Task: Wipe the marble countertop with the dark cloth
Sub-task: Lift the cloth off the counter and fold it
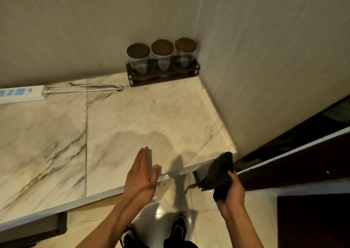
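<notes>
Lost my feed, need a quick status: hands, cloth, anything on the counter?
Left hand open, flat over counter edge. Right hand grips dark cloth, off the marble. Jar rack in corner, power strip far left.

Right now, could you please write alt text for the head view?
The right hand holds a dark cloth off the countertop's corner; the open left hand hovers at its front edge. Three jars and a power strip sit by the wall.

Pale veined marble table (132,119) with a seam running front to back left of the hands, white power strip (20,94) with its cord (85,87) far left beyond them, dark rack (162,75) holding three lidded glass jars (162,55) in the far corner ahead
</notes>
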### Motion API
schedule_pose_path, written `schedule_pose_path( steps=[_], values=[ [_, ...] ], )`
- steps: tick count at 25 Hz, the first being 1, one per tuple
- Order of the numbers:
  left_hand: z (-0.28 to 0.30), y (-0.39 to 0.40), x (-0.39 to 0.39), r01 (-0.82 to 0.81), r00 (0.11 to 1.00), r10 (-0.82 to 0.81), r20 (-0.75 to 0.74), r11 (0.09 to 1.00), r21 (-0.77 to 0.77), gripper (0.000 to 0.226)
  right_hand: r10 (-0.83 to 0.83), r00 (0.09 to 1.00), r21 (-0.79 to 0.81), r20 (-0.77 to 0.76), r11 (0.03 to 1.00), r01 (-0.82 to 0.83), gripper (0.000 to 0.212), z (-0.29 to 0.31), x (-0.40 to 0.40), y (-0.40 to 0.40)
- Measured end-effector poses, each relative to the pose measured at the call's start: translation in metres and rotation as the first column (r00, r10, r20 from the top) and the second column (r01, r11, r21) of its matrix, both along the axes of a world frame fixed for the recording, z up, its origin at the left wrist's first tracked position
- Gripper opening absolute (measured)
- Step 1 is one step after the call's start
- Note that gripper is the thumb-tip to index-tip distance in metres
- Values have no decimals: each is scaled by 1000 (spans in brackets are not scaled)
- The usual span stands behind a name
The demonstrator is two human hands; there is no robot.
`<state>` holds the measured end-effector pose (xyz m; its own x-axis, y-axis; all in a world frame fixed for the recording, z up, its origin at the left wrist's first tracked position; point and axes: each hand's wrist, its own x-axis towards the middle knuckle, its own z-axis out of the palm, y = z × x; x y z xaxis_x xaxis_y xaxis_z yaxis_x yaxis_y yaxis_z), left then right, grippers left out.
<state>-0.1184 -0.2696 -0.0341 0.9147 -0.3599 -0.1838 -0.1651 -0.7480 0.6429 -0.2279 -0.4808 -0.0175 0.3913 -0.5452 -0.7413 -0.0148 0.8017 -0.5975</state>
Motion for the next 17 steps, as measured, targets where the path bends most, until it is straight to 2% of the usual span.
schedule_pose_path(
  steps=[3,6,8,11,15,17],
  values=[
    [24,-16,-17,-57,995,43,-87,983,-173,66,62,996,322,68,943,-81,36,21,-26,10],
    [43,-32,-18,-101,973,30,-229,947,-306,61,102,981,462,164,871,-168,38,40,-35,23],
    [55,-40,-11,-87,921,-47,-388,943,-320,50,146,974,507,174,835,-215,43,46,-33,31],
    [70,-39,2,-85,794,-117,-597,951,-299,39,214,953,554,212,777,-298,56,55,-24,44],
    [86,-14,22,-273,581,-113,-806,906,-324,46,311,914,557,262,724,-406,65,68,-6,62],
    [89,5,27,-333,543,-113,-832,880,-337,34,364,890,561,274,691,-455,69,73,3,73]
  ],
)
